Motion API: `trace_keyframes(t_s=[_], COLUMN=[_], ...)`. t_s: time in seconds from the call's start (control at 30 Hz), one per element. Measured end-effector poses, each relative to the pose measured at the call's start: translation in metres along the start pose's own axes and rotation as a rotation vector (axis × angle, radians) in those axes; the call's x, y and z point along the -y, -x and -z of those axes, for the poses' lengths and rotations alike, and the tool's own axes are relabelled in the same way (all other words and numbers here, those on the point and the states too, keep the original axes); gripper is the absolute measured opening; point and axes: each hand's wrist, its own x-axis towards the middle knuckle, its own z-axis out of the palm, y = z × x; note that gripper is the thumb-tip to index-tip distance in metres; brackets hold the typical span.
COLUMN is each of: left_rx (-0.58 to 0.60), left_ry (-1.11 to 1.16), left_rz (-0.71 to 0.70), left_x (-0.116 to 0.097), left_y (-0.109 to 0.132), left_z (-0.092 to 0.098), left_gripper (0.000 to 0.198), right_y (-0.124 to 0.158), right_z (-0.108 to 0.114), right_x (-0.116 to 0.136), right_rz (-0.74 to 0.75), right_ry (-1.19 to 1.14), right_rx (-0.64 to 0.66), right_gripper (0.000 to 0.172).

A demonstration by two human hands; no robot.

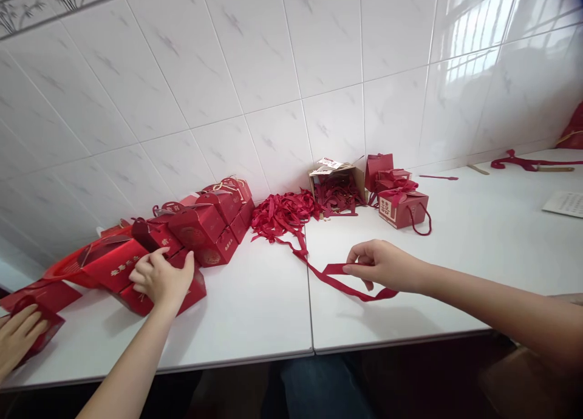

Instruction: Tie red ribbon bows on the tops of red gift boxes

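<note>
My right hand [378, 265] pinches one end of a red ribbon [334, 280] just above the white table. The strip sags in a loop and trails back toward a tangled pile of red ribbons [285, 212] by the wall. Over on the left, my left hand [164, 277] reaches onto a stack of red gift boxes [207, 224], its fingers apart and touching or just over a box [194, 291] at the front. Whether the fingertips press on that box cannot be made out.
Another person's hand [20, 337] is on a red box at the far left. An open carton [339, 191] of red strips stands at the wall. Beside it are finished-looking red boxes [403, 209] with a bow and cord handle. A paper card [565, 204] lies at right.
</note>
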Motion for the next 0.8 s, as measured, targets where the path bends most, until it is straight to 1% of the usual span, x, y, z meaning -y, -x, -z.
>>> trace_keyframes(t_s=[0.07,0.13,0.2,0.27,0.37,0.43,0.47,0.53,0.6,0.63,0.7,0.8], left_rx=[0.090,0.203,0.285,0.325,0.362,0.417,0.464,0.637,0.760,0.798,0.844,0.952], left_ry=[-0.045,-0.079,-0.097,-0.110,-0.089,0.025,0.130,0.421,0.618,0.666,0.707,0.798], left_rz=[-0.006,-0.074,-0.164,-0.222,-0.308,-0.443,-0.526,-0.680,-0.751,-0.777,-0.801,-0.729], left_x=[0.003,0.007,0.008,0.006,-0.010,-0.026,-0.034,-0.049,-0.062,-0.068,-0.079,-0.094], left_y=[0.000,0.001,0.003,0.009,0.023,0.038,0.046,0.061,0.074,0.080,0.089,0.103], left_z=[0.003,0.005,0.008,0.009,0.013,0.022,0.029,0.044,0.057,0.061,0.063,0.057], left_gripper=[0.063,0.061,0.057,0.056,0.059,0.059,0.060,0.066,0.072,0.074,0.076,0.080], right_y=[0.000,-0.001,-0.002,-0.004,-0.006,-0.006,-0.006,-0.006,-0.005,-0.005,-0.006,-0.007], right_z=[0.001,0.000,-0.001,-0.003,-0.004,-0.003,-0.003,-0.003,-0.003,-0.003,-0.004,-0.003], right_x=[0.000,0.000,-0.001,-0.001,-0.002,-0.002,-0.003,-0.003,-0.003,-0.003,-0.002,0.001], right_rz=[0.000,-0.002,-0.009,0.007,0.033,0.005,-0.012,-0.039,-0.047,-0.050,-0.063,-0.099], right_ry=[-0.002,-0.006,-0.012,-0.035,-0.101,-0.163,-0.195,-0.251,-0.306,-0.336,-0.408,-0.512], right_rx=[-0.005,-0.003,-0.004,-0.026,-0.099,-0.123,-0.128,-0.122,-0.114,-0.108,-0.099,-0.126], right_gripper=[0.022,0.023,0.024,0.023,0.023,0.024,0.025,0.026,0.026,0.025,0.021,0.019])
